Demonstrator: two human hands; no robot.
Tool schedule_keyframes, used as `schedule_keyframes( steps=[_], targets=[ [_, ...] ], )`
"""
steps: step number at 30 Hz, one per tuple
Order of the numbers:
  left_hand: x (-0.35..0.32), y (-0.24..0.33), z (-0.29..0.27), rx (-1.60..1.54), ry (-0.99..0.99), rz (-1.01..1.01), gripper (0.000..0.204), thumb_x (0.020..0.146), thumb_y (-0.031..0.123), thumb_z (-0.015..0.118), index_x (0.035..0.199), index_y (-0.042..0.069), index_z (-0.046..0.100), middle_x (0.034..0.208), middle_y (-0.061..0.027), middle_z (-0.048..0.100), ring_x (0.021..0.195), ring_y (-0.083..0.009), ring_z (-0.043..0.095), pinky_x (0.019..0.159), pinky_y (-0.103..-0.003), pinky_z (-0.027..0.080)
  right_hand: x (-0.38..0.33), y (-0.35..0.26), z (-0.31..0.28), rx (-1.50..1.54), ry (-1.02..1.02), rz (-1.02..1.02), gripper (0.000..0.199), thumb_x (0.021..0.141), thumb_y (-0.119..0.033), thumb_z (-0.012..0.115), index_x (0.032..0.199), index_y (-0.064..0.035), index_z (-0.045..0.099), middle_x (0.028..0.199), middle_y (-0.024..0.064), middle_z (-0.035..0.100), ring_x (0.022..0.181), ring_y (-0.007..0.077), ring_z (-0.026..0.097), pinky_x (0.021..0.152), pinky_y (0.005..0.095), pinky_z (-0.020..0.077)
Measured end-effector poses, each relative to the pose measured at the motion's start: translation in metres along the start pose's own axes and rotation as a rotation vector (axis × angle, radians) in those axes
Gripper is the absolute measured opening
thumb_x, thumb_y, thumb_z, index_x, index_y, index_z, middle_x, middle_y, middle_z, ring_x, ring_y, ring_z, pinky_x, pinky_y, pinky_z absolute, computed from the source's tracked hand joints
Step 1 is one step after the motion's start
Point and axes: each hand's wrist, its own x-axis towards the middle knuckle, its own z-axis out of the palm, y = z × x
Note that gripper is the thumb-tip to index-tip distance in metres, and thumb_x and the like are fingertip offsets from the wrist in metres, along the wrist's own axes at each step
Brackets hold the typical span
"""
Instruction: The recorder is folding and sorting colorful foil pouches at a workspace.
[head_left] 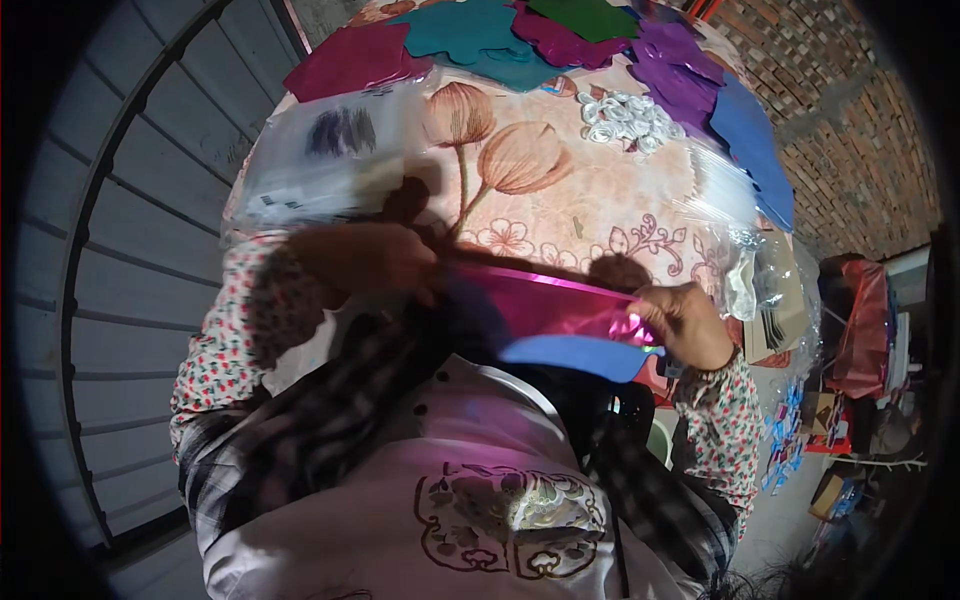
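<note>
A shiny pink foil sheet (560, 305) is stretched between my hands at the table's near edge. My right hand (688, 322) pinches its right end between thumb and fingers. At the other end my left hand (375, 258) is closed in deep shadow, its fingertips at the sheet's left edge. Just below the foil lies a matte blue sheet (575, 354), its lower edge curved; whether the two are joined I cannot tell. The flower-patterned tablecloth (600, 200) spreads beyond my hands.
Magenta (355, 62), teal (470, 45), green (585, 18), purple (678, 80) and blue sheets (755, 150) line the far edge. White fabric roses (630, 120) sit nearer. Clear plastic bags (330, 150) lie left, more plastic packets (722, 190) right. A metal gate (170, 260) and brick wall (850, 150) flank the table.
</note>
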Motion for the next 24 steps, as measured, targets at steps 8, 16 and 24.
schedule_keyframes(
  steps=[8, 16, 24],
  targets=[
    [0.010, 0.017, 0.045, 0.582, 0.810, 0.430, 0.029, 0.082, 0.005, 0.060, 0.111, 0.001, 0.057, 0.108, -0.0157, 0.058, 0.101, -0.0273, 0.057, 0.081, -0.033, 0.049, 0.016, 0.031, 0.005, 0.276, -0.017, 0.215, 0.023, 0.088, -0.018, 0.060, 0.079, 0.0027, 0.062, 0.056, 0.0046, 0.052, 0.054, 0.0094, 0.048, 0.051, 0.0277, 0.0387],
    [0.119, 0.000, 0.045, 0.252, 0.971, 0.477, 0.026, 0.081, 0.010, 0.057, 0.106, 0.002, 0.058, 0.101, -0.0109, 0.057, 0.093, -0.0284, 0.057, 0.079, -0.036, 0.047, -0.008, 0.062, -0.034, 0.589, 0.794, 0.388, 0.022, 0.093, -0.019, 0.054, 0.077, -0.0050, 0.060, 0.066, -0.0027, 0.054, 0.058, 0.0060, 0.048, 0.053, 0.0208, 0.0363],
    [0.163, 0.031, 0.047, 0.485, 0.792, 0.455, 0.025, 0.071, 0.001, 0.055, 0.096, 0.001, 0.057, 0.096, -0.0109, 0.055, 0.098, -0.0258, 0.051, 0.085, -0.036, 0.043, -0.012, 0.082, 0.046, 0.747, 1.032, 0.391, 0.022, 0.093, -0.020, 0.055, 0.079, -0.0050, 0.063, 0.068, -0.0065, 0.053, 0.058, 0.0013, 0.041, 0.054, 0.0179, 0.0309]
  ],
)
